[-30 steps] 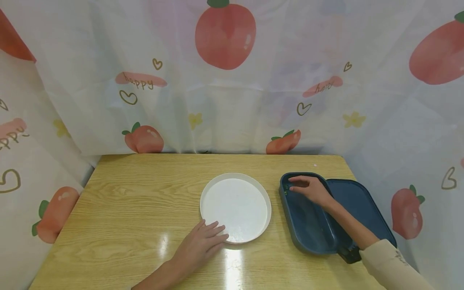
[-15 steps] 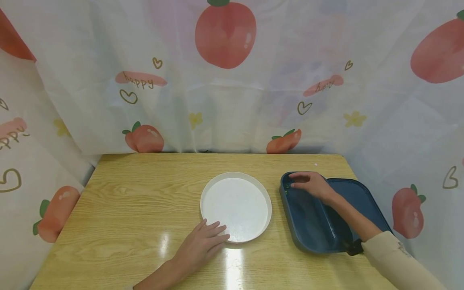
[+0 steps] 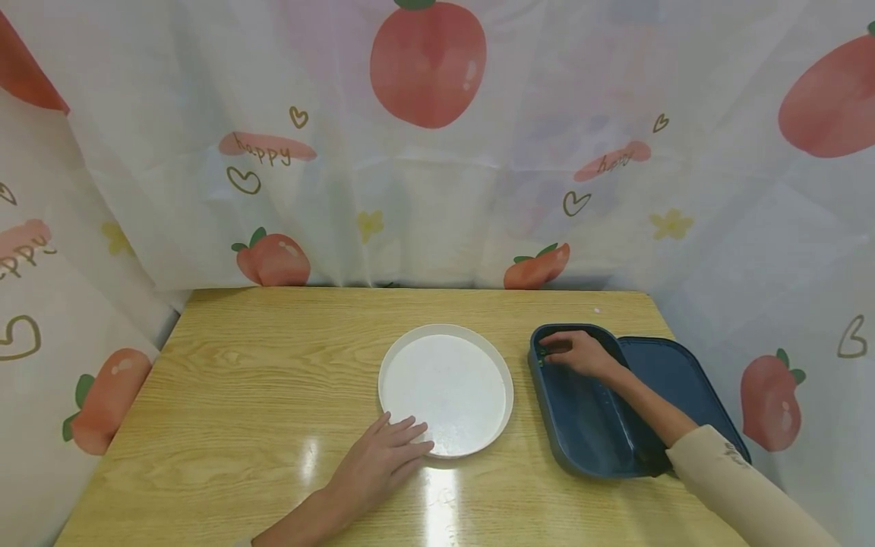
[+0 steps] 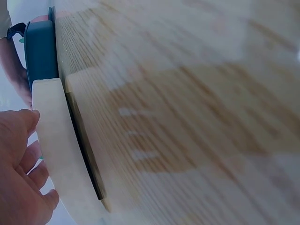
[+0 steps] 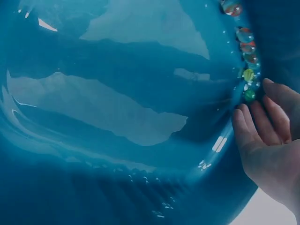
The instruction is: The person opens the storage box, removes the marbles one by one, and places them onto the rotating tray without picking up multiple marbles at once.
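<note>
A round white plate (image 3: pixel 447 389) lies mid-table. My left hand (image 3: pixel 369 469) rests on its near-left rim with the fingers spread and fairly straight; in the left wrist view the fingertips sit along the plate's edge (image 4: pixel 60 136). To the right stands a deep dark-blue box (image 3: pixel 581 437). Inside its far-left corner is my right hand (image 3: pixel 579 354), fingers bent downward. The right wrist view has several glass marbles in a row along the box wall, among them a green marble (image 5: pixel 250 95) right at my fingertips and a yellow marble (image 5: pixel 248 75). Thumb and fingers are apart there.
A dark-blue lid (image 3: pixel 673 372) lies to the right of the box, partly under my right forearm. Behind the wooden table (image 3: pixel 273 365) hangs a white curtain (image 3: pixel 451 205) with fruit prints. A small pale speck (image 3: pixel 597 310) is near the back edge.
My right hand first shifts slightly right, then dips lower into the box's far-left corner, over the marbles. The left hand and the plate stay in place.
</note>
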The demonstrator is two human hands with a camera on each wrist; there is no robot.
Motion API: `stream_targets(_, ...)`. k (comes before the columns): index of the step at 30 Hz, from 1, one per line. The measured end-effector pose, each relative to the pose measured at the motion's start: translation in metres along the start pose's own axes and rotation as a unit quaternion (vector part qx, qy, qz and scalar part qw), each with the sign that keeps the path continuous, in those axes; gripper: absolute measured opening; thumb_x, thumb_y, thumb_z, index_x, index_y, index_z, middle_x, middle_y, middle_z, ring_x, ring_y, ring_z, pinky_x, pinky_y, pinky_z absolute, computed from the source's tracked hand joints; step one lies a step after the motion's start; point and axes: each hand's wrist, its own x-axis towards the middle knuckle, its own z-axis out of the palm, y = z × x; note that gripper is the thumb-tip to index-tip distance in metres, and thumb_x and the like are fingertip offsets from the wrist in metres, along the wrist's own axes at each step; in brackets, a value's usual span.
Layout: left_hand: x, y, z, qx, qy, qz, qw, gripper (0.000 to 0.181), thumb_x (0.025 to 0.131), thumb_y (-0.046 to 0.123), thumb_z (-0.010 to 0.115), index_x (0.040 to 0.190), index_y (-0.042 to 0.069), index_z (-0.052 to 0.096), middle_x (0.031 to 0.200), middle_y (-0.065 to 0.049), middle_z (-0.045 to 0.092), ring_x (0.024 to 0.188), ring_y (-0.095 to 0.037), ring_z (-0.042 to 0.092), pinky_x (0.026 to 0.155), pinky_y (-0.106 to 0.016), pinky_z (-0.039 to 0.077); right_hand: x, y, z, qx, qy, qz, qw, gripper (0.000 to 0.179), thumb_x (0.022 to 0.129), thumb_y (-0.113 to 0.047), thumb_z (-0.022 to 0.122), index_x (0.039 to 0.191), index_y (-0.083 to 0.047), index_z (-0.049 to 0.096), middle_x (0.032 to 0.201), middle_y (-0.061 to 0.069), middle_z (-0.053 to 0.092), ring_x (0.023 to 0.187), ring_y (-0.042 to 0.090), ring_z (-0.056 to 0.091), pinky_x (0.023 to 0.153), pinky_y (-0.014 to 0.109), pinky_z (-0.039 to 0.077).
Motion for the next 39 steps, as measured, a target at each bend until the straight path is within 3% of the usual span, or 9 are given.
stream_targets(6,0.001,0.001,-0.001,-0.005,-0.008,-0.012,0.9999,0.025,0.087,0.019,0.077,0.112,0.018,0.076,0.125,-0.006,0.068,0.120,-0.026,0.061,0.101,-0.056,0.045,0.001,0.002,0.001,-0.020,0.019,-0.003,0.9996,0.026,0.096,-0.003,0.063,0.119,0.010,0.065,0.103,0.020,0.072,0.098,0.036,0.069,0.077,0.042,0.055)
stream_targets(14,0.001,0.002,-0.001,-0.006,-0.018,-0.025,0.9995,0.024,0.088,0.020,0.076,0.113,0.019,0.077,0.126,-0.004,0.068,0.121,-0.025,0.061,0.103,-0.055,0.044,0.007,0.013,0.009,-0.076,0.074,-0.026,0.9940,0.016,0.092,-0.004,0.070,0.105,0.002,0.073,0.096,0.015,0.074,0.088,0.031,0.071,0.070,0.041,0.056)
stream_targets(23,0.000,0.002,0.000,-0.006,-0.023,-0.025,0.9994,0.024,0.088,0.020,0.076,0.112,0.020,0.077,0.127,-0.004,0.068,0.122,-0.025,0.061,0.103,-0.055,0.044,0.006,0.015,0.011,-0.105,0.089,-0.045,0.9895,0.012,0.091,-0.004,0.070,0.101,0.002,0.074,0.092,0.013,0.073,0.086,0.031,0.069,0.070,0.044,0.056)
stream_targets(30,0.000,0.002,0.001,0.001,-0.016,-0.019,0.9997,0.024,0.087,0.020,0.077,0.111,0.019,0.077,0.126,-0.004,0.068,0.121,-0.025,0.061,0.102,-0.055,0.044,0.001,0.010,0.005,-0.110,0.091,-0.046,0.9887,0.012,0.093,-0.005,0.069,0.102,0.001,0.074,0.093,0.013,0.072,0.085,0.030,0.069,0.069,0.044,0.055)
stream_targets(39,0.000,0.002,0.001,0.007,-0.012,-0.013,0.9998,0.025,0.087,0.020,0.077,0.113,0.019,0.076,0.127,-0.005,0.068,0.121,-0.025,0.061,0.101,-0.056,0.045,-0.007,-0.005,-0.006,-0.072,0.115,-0.051,0.9894,0.019,0.096,-0.011,0.068,0.111,0.000,0.072,0.100,0.014,0.073,0.091,0.033,0.069,0.074,0.048,0.056)
